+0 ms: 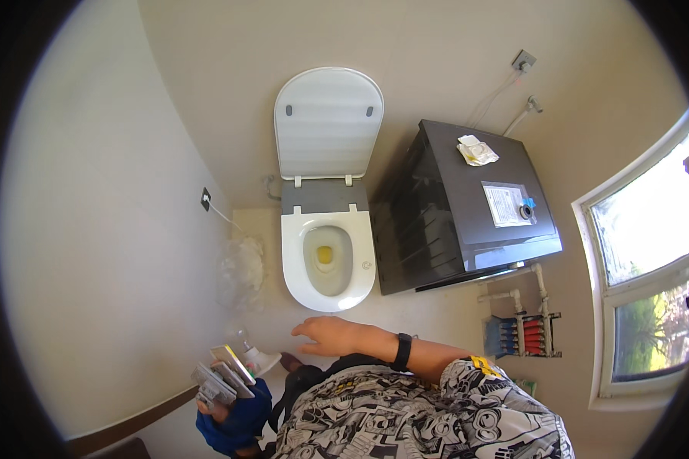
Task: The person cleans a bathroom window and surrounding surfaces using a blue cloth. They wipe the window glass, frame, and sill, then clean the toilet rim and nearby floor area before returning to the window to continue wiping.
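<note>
At the lower left, my left hand grips several flat rectangular pieces, grey and white, one with a yellow edge. Blue fabric bunches around that hand and forearm; whether it is carried or worn I cannot tell. My right hand reaches leftward in front of the toilet, holding nothing, its fingers apart. A black band circles the right wrist. Just beyond this hand stands a white toilet. Its lid is up against the wall, its seat down, and yellow liquid shows in the bowl.
Right of the toilet sits a dark grey appliance bearing a wipes packet and a printed sheet. Pipes with red and blue valves line the right wall below a window. Clear plastic and a white-based object lie left.
</note>
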Motion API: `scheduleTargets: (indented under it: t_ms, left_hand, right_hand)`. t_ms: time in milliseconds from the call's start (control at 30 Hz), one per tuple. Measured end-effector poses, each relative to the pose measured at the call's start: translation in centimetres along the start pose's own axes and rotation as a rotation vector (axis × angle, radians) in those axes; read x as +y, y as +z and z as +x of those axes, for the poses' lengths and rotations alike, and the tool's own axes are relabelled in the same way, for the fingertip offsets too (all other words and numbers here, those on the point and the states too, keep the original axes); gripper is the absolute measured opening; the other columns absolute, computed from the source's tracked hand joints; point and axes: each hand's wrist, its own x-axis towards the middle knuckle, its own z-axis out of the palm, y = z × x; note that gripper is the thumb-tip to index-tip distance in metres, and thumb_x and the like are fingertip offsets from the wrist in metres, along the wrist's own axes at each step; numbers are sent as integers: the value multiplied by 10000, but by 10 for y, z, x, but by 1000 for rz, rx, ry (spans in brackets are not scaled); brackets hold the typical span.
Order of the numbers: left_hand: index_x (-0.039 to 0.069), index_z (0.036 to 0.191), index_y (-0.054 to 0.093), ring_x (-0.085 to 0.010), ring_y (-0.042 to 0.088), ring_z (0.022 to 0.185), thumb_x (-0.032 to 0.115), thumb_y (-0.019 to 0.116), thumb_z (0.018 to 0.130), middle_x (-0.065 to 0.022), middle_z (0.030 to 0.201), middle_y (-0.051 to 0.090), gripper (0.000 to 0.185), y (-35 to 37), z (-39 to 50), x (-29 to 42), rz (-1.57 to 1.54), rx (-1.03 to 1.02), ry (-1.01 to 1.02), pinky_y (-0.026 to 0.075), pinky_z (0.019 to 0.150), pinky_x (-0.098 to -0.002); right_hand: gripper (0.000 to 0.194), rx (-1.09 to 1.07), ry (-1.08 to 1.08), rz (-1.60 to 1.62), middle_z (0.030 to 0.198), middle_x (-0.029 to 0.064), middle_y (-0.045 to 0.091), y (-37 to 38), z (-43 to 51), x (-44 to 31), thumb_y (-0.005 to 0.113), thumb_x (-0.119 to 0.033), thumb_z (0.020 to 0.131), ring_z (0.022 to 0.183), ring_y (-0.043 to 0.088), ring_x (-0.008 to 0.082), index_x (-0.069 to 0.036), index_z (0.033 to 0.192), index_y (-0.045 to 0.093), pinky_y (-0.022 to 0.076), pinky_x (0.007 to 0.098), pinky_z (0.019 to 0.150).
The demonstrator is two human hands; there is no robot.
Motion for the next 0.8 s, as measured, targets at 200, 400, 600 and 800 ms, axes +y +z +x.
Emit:
scheduleTargets:
  t_ms: [200,400,600,800]
  left_hand:
    - [64,995,703,-273,734,811,317,803,817,-127,902,761,325,31,-16,2,40,114,39,564,743,-391]
    - [73,961,643,-322,669,735,305,785,865,-124,849,726,289,52,-44,28,691,228,220,528,701,-393]
    - [23,1068,602,-212,599,829,333,768,920,-105,964,673,381,21,-62,-24,300,259,-316,470,751,-356]
    - [-6,1370,541,-227,621,1159,452,762,927,-114,1299,642,675,-61,-95,-73,-1007,391,-368,535,919,-354]
  right_hand:
    - [756,-164,-267,238,1314,263,606,-10,-16,-11,695,-469,968,1151,625,445,-18,1523,450,510,460,997]
    - [978,-416,-310,200,1300,340,557,42,16,-50,770,-584,875,1139,622,469,84,1490,407,512,461,1010]
    - [826,-532,-305,209,1096,341,637,83,51,-73,747,-641,863,1063,651,464,129,1120,596,524,488,903]
    - [564,-693,-396,163,879,291,683,164,68,-133,716,-462,897,864,685,437,92,962,635,539,460,822]
